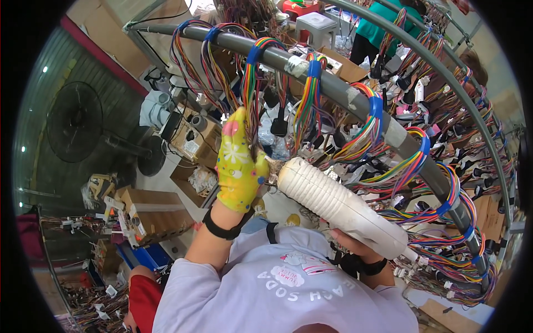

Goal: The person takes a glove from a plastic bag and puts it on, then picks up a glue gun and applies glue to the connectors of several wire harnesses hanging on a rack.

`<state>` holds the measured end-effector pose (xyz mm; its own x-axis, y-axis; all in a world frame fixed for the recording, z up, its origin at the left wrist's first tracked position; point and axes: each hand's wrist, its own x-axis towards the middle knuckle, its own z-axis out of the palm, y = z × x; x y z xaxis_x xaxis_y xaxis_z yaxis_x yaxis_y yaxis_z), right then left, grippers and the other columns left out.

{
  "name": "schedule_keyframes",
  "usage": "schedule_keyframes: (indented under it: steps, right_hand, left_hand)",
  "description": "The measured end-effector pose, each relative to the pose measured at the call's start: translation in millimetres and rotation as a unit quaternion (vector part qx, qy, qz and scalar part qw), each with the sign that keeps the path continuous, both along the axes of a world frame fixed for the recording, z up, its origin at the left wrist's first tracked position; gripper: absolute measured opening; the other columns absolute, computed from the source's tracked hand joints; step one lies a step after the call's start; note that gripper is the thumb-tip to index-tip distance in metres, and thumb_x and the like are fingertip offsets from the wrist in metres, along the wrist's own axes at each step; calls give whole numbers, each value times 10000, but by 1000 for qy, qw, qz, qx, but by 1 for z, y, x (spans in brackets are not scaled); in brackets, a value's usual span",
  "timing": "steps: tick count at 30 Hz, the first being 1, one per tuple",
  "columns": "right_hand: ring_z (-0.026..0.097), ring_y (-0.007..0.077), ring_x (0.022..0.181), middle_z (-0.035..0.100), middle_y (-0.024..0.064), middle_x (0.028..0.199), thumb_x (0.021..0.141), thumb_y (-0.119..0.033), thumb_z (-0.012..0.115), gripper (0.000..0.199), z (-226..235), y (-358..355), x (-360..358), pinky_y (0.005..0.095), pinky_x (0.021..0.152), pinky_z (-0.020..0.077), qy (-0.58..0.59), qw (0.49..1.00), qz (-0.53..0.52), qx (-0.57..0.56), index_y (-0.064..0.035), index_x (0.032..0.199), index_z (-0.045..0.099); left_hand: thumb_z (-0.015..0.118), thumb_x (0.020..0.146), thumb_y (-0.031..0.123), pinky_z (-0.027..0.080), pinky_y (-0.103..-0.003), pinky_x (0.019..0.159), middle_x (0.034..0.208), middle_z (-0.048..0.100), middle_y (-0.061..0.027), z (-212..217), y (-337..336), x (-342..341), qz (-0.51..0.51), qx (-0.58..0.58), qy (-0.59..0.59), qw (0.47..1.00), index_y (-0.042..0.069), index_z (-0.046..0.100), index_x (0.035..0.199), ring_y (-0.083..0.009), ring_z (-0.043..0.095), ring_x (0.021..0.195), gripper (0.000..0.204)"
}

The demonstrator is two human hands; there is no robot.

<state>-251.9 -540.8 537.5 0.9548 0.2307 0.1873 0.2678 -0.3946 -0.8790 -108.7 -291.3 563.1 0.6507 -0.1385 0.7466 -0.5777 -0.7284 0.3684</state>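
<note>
I see the left hand (240, 169) in a yellow flowered glove, fingers closed round a rainbow-coloured hanging wire bundle (251, 94) draped on the curved grey pipe rail (338, 91) — the right hand (355, 244) grips a ribbed white plastic tool (338, 205), its tip at the glove

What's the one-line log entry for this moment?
left hand: yellow glove, gripping wire bundle | right hand: holding white ribbed tool | bundles hang from grey pipe
</note>
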Motion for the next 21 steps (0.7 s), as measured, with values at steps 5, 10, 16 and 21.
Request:
schedule_keyframes:
  steps: [5,10,16,21]
  right_hand:
    - [626,187,924,637,76,1005,778,-127,663,345,10,1,0,318,792,511,7,1000,10,-14,-12,1090,573]
    - [627,163,908,641,71,1016,840,-112,604,322,40,5,3,298,774,517,104,992,21,68,7,1134,554]
    - [561,219,1074,611,93,1129,766,-109,685,586,42,2,2,328,953,387,112,988,49,93,-20,1286,430]
    - [570,196,1063,633,90,1087,785,-32,639,525,38,1,2,303,937,399,113,984,81,112,-14,1271,442]
  left_hand:
    - [620,767,28,480,-274,581,953,603,-96,6,16,-28,-24,-169,266,949,8,534,1100,-149,587,667,345]
    - [651,773,41,477,-255,585,840,620,-87,41,31,-67,-257,-410,451,751,-1,563,1055,-141,592,665,298]
    - [718,694,150,491,-298,590,852,622,-181,57,60,-91,-354,-535,428,636,-10,521,1134,-223,610,644,508]
    - [692,771,229,405,-224,464,811,621,-142,51,62,-93,-258,-475,507,671,12,519,1179,-163,547,525,493]
